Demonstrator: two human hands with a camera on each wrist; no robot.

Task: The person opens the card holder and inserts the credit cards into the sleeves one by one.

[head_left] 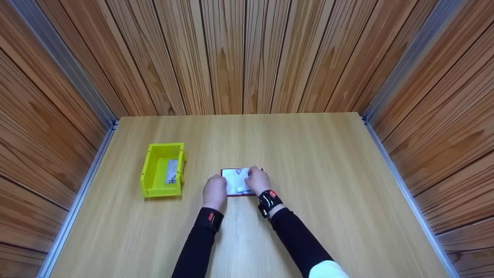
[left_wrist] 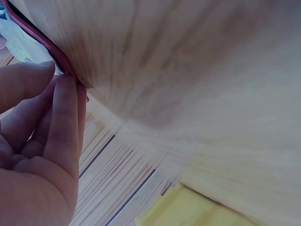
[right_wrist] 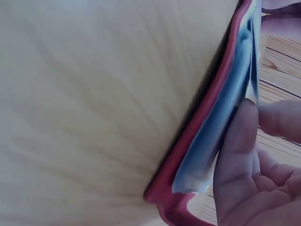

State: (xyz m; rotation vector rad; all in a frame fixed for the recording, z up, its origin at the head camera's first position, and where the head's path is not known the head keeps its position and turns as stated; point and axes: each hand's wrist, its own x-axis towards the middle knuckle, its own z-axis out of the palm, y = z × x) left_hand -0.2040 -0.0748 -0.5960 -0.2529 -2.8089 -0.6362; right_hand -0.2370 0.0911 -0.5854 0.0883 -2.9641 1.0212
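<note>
A flat rectangular case with a red edge (head_left: 243,195) lies on the table between the hands, its upper face white and pale blue. My left hand (head_left: 215,192) holds its left end; in the left wrist view the thumb (left_wrist: 40,77) and index finger meet at the red rim. My right hand (head_left: 258,180) pinches a thin, creased white-and-blue sheet (right_wrist: 218,113) over the right part of the case. A red loop (right_wrist: 176,212) sticks out from the case's near corner in the right wrist view. The sheet's exact kind does not show.
A yellow-green open bin (head_left: 154,170) stands on the table to the left, with a small grey-and-white flat packet (head_left: 171,171) inside. Wood-plank walls (head_left: 227,58) with metal corner rails enclose the table (head_left: 308,162) at the back and both sides.
</note>
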